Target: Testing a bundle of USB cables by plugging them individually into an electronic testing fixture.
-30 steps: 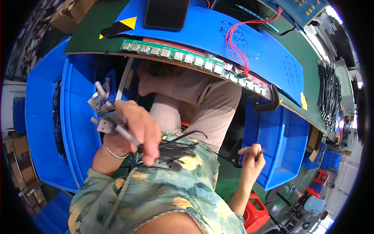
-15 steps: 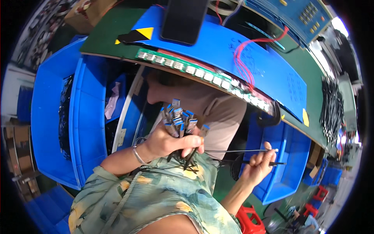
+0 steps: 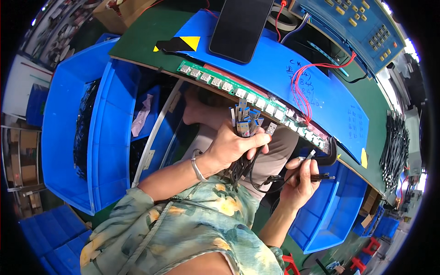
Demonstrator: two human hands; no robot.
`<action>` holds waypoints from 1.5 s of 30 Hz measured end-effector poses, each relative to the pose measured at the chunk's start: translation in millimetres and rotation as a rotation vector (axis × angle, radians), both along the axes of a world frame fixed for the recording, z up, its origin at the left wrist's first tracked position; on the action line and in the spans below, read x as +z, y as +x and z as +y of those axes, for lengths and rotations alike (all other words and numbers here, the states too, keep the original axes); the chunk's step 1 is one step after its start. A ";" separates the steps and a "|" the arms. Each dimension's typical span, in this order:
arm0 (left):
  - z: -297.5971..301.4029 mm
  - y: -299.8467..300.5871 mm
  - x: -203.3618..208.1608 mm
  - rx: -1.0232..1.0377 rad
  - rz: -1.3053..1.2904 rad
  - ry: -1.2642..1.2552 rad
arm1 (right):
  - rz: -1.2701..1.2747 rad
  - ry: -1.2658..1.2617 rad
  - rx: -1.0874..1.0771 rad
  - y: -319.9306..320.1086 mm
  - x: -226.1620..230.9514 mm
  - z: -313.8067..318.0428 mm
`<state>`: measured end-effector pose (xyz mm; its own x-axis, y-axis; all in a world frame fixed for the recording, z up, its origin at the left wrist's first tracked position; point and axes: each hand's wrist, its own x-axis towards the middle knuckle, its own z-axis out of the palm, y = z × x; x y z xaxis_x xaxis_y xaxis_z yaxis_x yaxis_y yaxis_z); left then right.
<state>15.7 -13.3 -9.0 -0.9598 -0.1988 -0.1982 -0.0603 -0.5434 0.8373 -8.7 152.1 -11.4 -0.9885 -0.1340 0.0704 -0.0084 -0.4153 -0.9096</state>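
A bunch of black USB cables [image 3: 244, 126] with metal plugs, many with blue inside, stands upright in my left hand [image 3: 231, 145], which is closed around it. One plug [image 3: 271, 129] sits apart at my left thumb and fingertips, its cable looping toward my right hand. Closed, my right hand [image 3: 299, 183] pinches a cable end with a slim plug [image 3: 311, 155] pointing up toward the bench. More black cable ends [image 3: 322, 177] jut out sideways from that hand's fingers. Just beyond both hands, a long green circuit board [image 3: 215, 82] with a row of metal and white sockets lines the bench edge.
A blue sheet [image 3: 293, 64] with handwriting covers part of the green bench, with a dark phone [image 3: 240, 32] and red wires [image 3: 302, 73] on it. Black cables [image 3: 394, 151] lie at the right. Blue bins [image 3: 64, 133] stand left; another blue bin [image 3: 321, 220] stands right.
Both hands have moved closer to the circuit board. My left hand shifted right and the single cable went from stretched to slack; the right hand's plug now points up toward the board.
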 end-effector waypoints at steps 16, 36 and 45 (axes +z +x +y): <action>-1.7 -19.0 7.0 0.030 0.023 -0.036 | -0.158 -0.027 0.099 -10.5 -7.1 -24.5; -2.4 -19.8 3.7 0.014 0.011 -0.034 | -0.238 -0.077 0.083 -21.4 -7.0 -22.5; -2.1 -19.2 3.5 0.014 0.020 -0.045 | -0.235 -0.143 0.092 -20.8 -3.0 -25.4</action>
<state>-3.5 -15.4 -5.5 -0.9606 -0.2201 -0.1698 -0.0364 -0.5059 0.8619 -29.5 126.7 -14.5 -0.9642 -0.2288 -0.1340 0.2387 -0.5290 -0.8144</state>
